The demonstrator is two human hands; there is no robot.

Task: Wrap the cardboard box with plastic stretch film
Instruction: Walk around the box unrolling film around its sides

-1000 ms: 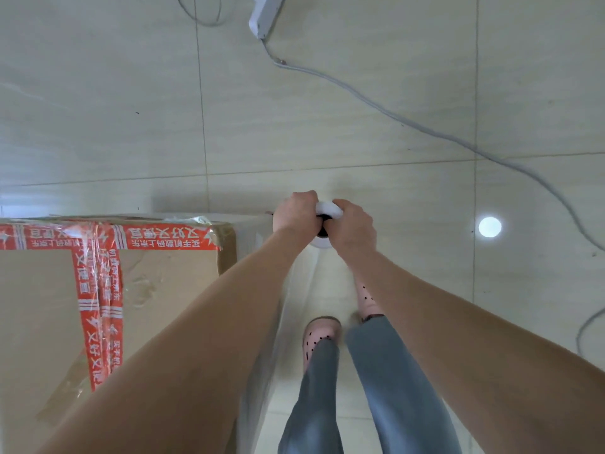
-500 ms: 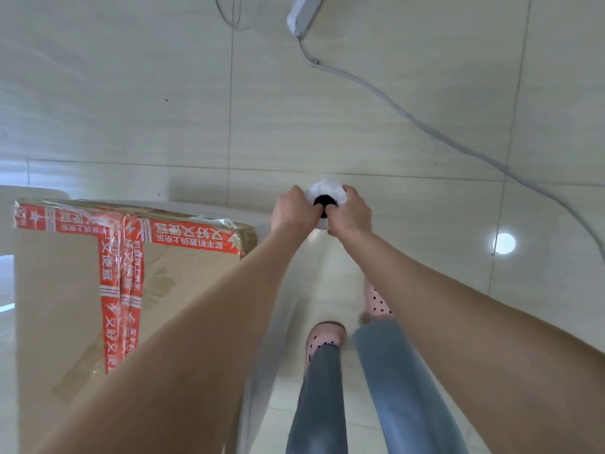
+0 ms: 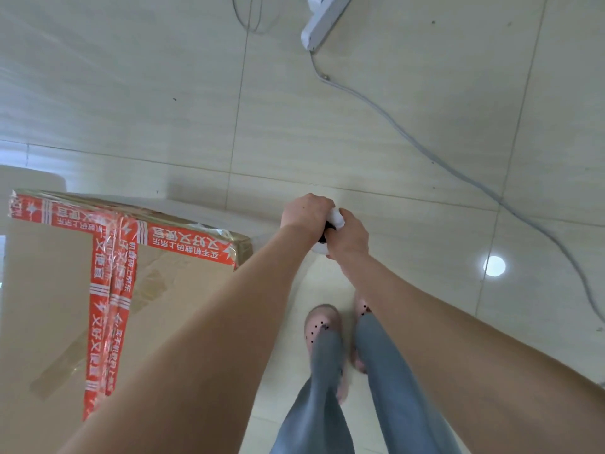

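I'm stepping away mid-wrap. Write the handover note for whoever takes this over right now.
Left hand and right hand: both closed on the stretch film roll, held out past the box's near right corner.
Cardboard box: on the floor to the left, top sealed with red tape.
Done: film runs from the roll back along the box's right side; some film shows at the top corner.
Left: carry the roll on around the box; how many turns are on cannot be told.
Mind the cable on the floor ahead.
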